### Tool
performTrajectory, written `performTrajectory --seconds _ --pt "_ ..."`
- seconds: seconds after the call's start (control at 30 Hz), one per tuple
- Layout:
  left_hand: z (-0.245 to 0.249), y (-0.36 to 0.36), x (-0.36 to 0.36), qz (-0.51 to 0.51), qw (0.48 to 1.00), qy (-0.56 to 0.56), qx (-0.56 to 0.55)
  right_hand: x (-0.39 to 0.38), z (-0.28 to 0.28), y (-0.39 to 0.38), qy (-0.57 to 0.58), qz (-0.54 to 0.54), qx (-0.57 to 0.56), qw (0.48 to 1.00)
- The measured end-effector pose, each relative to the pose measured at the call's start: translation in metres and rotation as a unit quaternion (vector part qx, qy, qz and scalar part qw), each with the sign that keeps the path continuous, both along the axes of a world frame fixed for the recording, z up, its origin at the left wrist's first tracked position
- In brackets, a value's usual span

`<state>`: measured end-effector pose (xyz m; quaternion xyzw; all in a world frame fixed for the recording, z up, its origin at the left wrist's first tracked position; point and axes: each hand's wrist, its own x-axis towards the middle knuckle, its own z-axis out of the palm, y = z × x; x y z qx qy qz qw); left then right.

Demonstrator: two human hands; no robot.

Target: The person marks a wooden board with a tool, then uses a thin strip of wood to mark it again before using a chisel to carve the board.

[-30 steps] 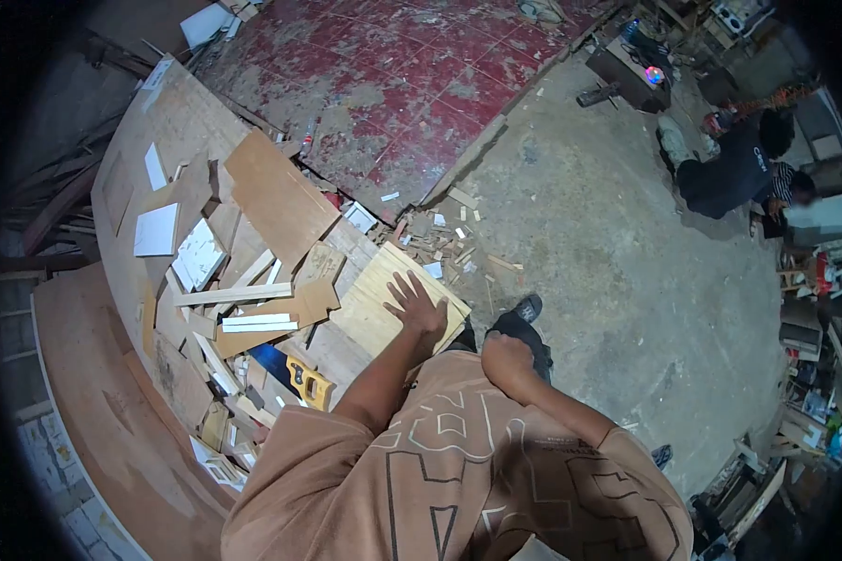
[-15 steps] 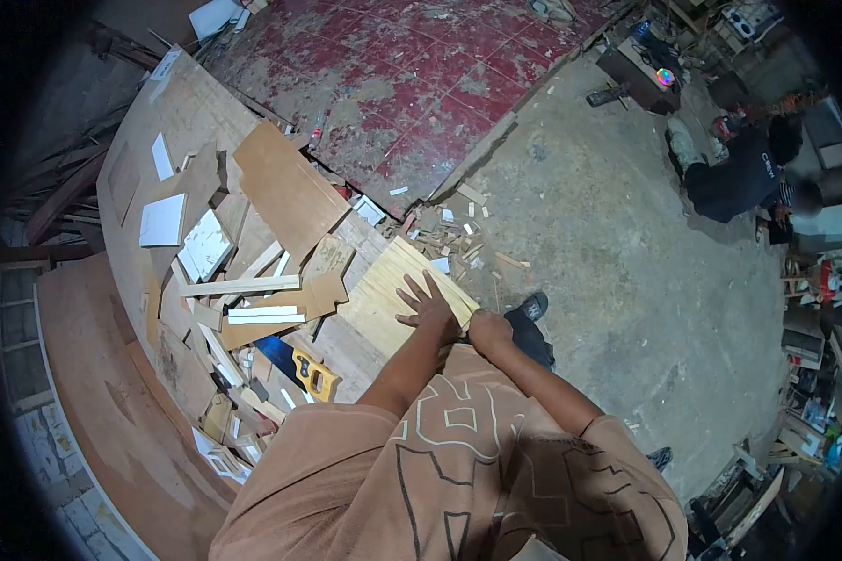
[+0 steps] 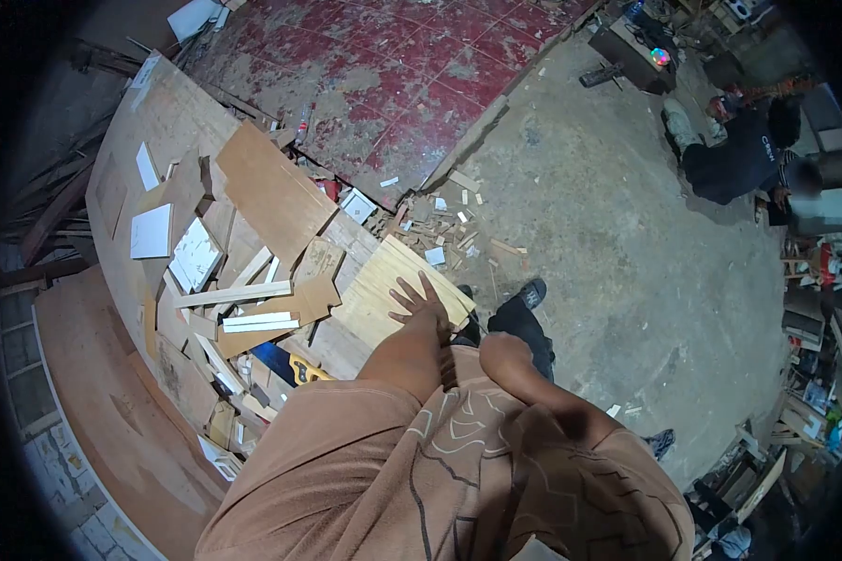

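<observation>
My left hand (image 3: pixel 419 304) lies flat with fingers spread on a pale wooden board (image 3: pixel 374 280) at the near edge of the workbench. A narrow strip shows along the board's right edge. Close to my body, my right hand (image 3: pixel 506 355) is closed like a fist, just off the board's near right corner. Whatever it grips is hidden; a thin dark shape shows beside it, too small to name. Left of the board lies a handsaw (image 3: pixel 285 363) with a blue blade and yellow handle, partly covered by my sleeve.
Wood offcuts, white pieces (image 3: pixel 152 231) and a brown sheet (image 3: pixel 273 192) litter the workbench (image 3: pixel 182 103). Scraps (image 3: pixel 440 229) lie on the concrete floor (image 3: pixel 608 252). My shoe (image 3: pixel 531 294) is right of the board. Another person (image 3: pixel 734 164) crouches at far right.
My right hand has pulled back from the board's edge toward my body and slightly right. My left hand stays spread on the board. The view has shifted slightly.
</observation>
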<state>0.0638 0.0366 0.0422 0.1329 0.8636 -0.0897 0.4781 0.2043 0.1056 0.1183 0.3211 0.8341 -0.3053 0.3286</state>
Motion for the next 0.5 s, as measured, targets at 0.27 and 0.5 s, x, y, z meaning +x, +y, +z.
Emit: performTrajectory --seconds 0.27,0.5 --pt "-0.051 -0.006 0.015 -0.039 0.983 0.18 -0.007 -0.028 -0.095 -0.007 0.078 -0.071 0.031 0.994" --pt "-0.044 -0.006 0.016 -0.045 0.991 0.121 -0.042 0.027 0.01 0.01 0.027 0.014 -0.015 0.999"
